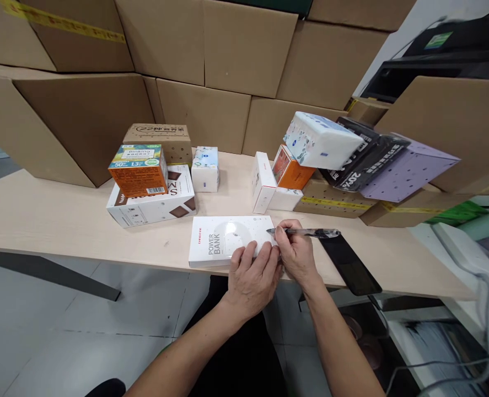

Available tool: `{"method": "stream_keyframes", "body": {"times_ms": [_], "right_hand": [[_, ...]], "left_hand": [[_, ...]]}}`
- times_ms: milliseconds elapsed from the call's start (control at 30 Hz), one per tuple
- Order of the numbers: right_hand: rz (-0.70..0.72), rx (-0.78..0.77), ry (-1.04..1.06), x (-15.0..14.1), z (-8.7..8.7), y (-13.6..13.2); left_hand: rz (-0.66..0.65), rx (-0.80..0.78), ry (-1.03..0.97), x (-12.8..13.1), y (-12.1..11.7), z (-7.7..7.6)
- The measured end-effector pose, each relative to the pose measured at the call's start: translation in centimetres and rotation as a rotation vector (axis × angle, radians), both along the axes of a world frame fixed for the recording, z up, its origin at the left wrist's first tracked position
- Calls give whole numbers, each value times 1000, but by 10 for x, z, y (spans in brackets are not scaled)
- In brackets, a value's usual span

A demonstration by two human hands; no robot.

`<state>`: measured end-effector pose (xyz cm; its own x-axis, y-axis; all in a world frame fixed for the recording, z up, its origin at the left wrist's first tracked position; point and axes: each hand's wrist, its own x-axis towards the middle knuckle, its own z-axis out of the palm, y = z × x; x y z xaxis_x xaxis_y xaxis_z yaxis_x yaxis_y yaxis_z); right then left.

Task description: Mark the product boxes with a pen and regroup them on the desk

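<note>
A person's right hand (297, 251) held a ballpoint pen (316, 232), thumb and fingers clamped on its barrel; the pen slanted leftward, its tip at the right part of the upper face of a white power bank box (221, 234), though whether the tip touched the surface could not be told. The left hand (254, 278) lay palm down across the box's near edge, its fingers stretched out and slightly apart on the upper face, the fingertips pressing beside the printed circular picture; the two hands were close together.

The box lay flat at the near edge of a pale wooden table (54, 215), in front of the person, its grey lettering toward the left end; a black smartphone (350, 263) lay slanted to the right of the right hand, its lower end at the table's edge.

Farther back on the left, an orange-and-teal carton (139, 173) rested on a white-and-brown carton (155, 212); a small tissue packet (205, 171) stood just beside them. On the right stood a narrow white box (264, 182) and an orange box (291, 168), near a floral tissue pack (322, 140); large cardboard boxes (205, 113) walled the back.
</note>
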<state>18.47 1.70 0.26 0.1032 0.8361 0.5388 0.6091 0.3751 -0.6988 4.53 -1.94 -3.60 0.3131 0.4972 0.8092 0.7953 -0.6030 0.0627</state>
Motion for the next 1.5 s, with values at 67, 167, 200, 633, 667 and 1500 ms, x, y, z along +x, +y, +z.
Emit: {"method": "stream_keyframes", "body": {"times_ms": [67, 167, 200, 633, 667, 1500], "right_hand": [[6, 0, 8, 0, -2, 0], [-29, 32, 68, 0, -5, -1], [-63, 57, 98, 2, -7, -1], [-127, -63, -681, 51, -13, 7], [-117, -71, -706, 50, -14, 8], [-582, -596, -631, 114, 5, -91]], "left_hand": [[6, 1, 10, 0, 0, -1], [4, 3, 24, -1, 1, -1], [3, 2, 28, -2, 1, 0], [-26, -7, 10, -5, -2, 0], [-27, -5, 11, -5, -2, 0], [-26, -22, -10, -6, -4, 4]]}}
